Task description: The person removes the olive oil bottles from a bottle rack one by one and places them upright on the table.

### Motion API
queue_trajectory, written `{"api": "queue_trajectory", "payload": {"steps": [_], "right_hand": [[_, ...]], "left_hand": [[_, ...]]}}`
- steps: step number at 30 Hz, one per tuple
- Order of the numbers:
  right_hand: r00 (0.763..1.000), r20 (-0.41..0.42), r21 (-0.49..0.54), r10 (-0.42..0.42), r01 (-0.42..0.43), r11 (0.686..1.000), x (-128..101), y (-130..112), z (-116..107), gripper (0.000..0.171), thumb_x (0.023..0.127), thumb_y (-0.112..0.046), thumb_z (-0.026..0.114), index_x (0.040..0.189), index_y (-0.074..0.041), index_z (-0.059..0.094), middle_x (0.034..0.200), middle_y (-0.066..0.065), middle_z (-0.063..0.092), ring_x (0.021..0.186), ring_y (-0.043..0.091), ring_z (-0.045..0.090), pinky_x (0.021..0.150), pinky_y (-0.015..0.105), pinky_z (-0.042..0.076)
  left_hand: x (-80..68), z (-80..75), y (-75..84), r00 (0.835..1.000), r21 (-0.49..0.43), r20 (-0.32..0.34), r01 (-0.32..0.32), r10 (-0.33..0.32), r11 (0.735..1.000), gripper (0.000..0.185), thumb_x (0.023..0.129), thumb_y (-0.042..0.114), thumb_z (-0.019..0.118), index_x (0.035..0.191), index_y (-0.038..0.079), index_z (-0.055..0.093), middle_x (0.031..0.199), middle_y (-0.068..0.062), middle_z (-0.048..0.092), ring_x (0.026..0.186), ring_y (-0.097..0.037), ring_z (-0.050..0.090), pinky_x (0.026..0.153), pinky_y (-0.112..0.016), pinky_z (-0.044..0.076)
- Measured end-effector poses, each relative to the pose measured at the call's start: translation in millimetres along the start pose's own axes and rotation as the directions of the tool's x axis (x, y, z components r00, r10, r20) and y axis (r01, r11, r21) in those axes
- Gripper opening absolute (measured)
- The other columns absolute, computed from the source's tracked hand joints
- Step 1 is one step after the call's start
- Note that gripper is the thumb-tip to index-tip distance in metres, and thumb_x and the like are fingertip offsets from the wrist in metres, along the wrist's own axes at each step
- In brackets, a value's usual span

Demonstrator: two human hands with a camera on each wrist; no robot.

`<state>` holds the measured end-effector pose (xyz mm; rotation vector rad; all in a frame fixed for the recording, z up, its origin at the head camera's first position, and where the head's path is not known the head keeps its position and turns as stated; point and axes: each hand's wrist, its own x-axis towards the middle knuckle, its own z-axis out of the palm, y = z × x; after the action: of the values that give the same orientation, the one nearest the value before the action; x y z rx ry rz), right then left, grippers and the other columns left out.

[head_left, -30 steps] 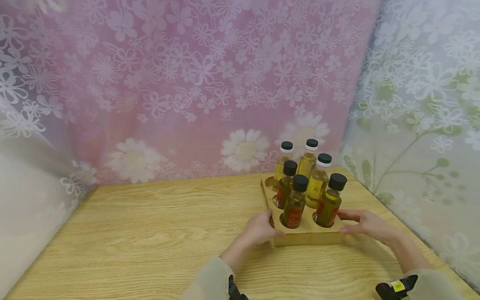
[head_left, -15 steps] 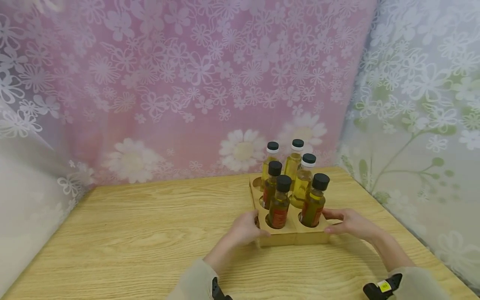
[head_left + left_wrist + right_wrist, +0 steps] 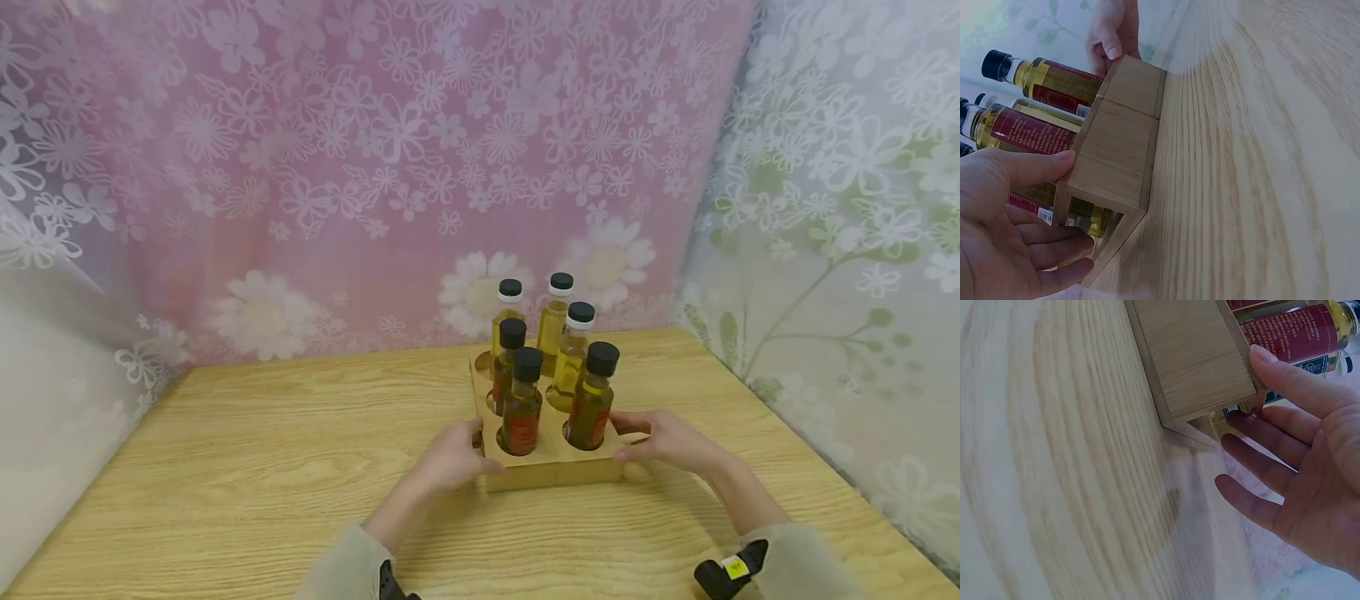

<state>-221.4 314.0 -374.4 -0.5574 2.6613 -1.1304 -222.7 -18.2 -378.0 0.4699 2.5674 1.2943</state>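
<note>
Together, the left hand (image 3: 452, 456) and right hand (image 3: 671, 443) hold the rack (image 3: 525, 477) by its near corners.
It stands on the desk (image 3: 292, 458), right of the middle, with six bottles (image 3: 521, 423) upright in it: pale ones fill the far row, dark ones the near row, one of each between. Each thumb touches a corner, fingers at the sides.

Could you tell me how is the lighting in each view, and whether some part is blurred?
Head view: fairly even light, soft shadow on the table beside the right forearm; left wrist view: dim and bluish, the curtain blurred; right wrist view: also dim, a dark patch on the table, perhaps shadow.
</note>
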Motion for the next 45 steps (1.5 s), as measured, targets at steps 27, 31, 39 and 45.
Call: {"api": "queue_trajectory", "payload": {"steps": [27, 31, 39, 45], "right_hand": [[0.995, 0.076, 0.145, -0.06, 0.049, 0.988, 9, -14, 25, 0.08, 0.083, -0.022, 0.07, 0.142, 0.008, 0.026, 0.14, 0.034, 0.03, 0.124, 0.049, 0.033, 0.094, 0.054, 0.038], [0.996, 0.084, 0.176, -0.036, 0.02, 0.984, 14, -13, 25, 0.085, 0.082, -0.022, 0.072, 0.145, 0.004, 0.021, 0.144, 0.031, 0.024, 0.127, 0.049, 0.028, 0.097, 0.056, 0.034], [0.993, 0.111, 0.265, -0.048, 0.017, 0.964, 21, -7, 25, 0.09, 0.082, -0.018, 0.071, 0.147, 0.002, 0.013, 0.147, 0.032, 0.014, 0.125, 0.054, 0.027, 0.099, 0.061, 0.026], [0.991, 0.106, 0.333, -0.082, 0.042, 0.942, 22, 2, 27, 0.087, 0.083, -0.013, 0.07, 0.147, 0.001, 0.012, 0.147, 0.031, 0.012, 0.13, 0.052, 0.018, 0.1, 0.063, 0.022]], "left_hand": [[-17.8, -23.4, -23.9, 0.998, -0.06, 0.055, -0.023, 0.027, 0.998, 0.088, 0.076, 0.021, 0.076, 0.14, -0.012, 0.027, 0.134, -0.029, 0.042, 0.123, -0.041, 0.042, 0.099, -0.051, 0.035], [-18.3, -25.7, -22.4, 0.998, -0.04, 0.049, -0.033, 0.035, 0.999, 0.086, 0.077, 0.024, 0.075, 0.139, -0.011, 0.028, 0.134, -0.029, 0.041, 0.123, -0.041, 0.041, 0.098, -0.051, 0.036], [-18.0, -37.2, -13.8, 0.997, 0.092, -0.057, -0.043, 0.048, 0.995, 0.07, 0.08, 0.036, 0.072, 0.133, -0.003, 0.047, 0.132, -0.019, 0.05, 0.119, -0.038, 0.046, 0.093, -0.05, 0.04], [-14.3, -42.6, -2.0, 0.978, 0.024, -0.193, -0.079, 0.082, 0.997, 0.058, 0.08, 0.037, 0.071, 0.125, 0.003, 0.055, 0.123, -0.011, 0.057, 0.116, -0.032, 0.05, 0.091, -0.047, 0.043]]}}
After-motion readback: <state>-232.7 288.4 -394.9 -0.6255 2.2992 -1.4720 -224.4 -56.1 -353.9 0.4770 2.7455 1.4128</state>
